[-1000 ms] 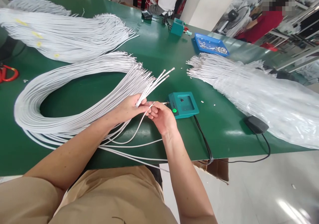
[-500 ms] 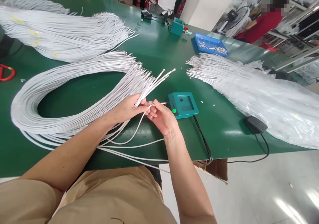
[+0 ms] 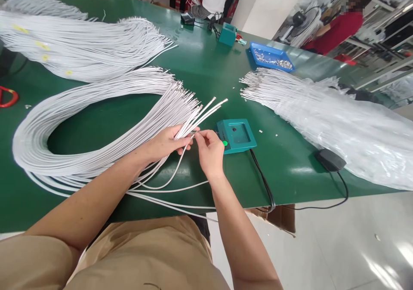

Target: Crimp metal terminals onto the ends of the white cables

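Clasped several white cables (image 3: 203,117) in the left hand (image 3: 171,142) over the green table (image 3: 206,66), beside the teal device (image 3: 240,135), and pinched a loose cable (image 3: 180,163) near its tip with the right hand (image 3: 210,153). Seemed partway through work on that tip, with many more cables left in the looped bundle (image 3: 30,139). Could not make out the tip between the hands, nor tell finished ends from unfinished

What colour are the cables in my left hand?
The cables are white; the head view shows them best.
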`<act>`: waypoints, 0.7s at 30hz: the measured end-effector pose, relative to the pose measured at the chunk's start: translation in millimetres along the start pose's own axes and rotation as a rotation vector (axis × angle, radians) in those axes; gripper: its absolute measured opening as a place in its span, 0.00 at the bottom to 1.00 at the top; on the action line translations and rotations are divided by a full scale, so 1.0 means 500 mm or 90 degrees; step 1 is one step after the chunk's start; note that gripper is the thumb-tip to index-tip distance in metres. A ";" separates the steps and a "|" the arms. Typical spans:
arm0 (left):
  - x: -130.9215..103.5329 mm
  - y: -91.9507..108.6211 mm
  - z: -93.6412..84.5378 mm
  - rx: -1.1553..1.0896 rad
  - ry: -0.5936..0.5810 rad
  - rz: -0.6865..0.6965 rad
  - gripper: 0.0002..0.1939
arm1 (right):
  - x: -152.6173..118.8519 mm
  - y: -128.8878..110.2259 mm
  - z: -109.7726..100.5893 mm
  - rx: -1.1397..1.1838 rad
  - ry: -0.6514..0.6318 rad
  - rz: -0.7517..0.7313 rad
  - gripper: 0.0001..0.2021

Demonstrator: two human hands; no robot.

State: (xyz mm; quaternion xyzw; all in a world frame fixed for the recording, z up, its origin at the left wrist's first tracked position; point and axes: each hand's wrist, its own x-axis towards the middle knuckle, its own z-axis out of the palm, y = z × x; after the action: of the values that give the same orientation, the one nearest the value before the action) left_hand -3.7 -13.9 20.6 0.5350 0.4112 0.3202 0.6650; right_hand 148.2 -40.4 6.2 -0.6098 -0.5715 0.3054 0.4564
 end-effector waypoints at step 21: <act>0.022 -0.028 -0.014 0.152 0.105 -0.069 0.21 | 0.115 0.013 -0.083 -0.581 -0.269 -0.309 0.05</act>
State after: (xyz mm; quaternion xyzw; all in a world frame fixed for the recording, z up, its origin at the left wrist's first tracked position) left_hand -5.1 -4.3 4.3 0.5590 0.5281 0.2755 0.5768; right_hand 197.5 7.5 25.2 -0.5220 -0.8488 0.0287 0.0791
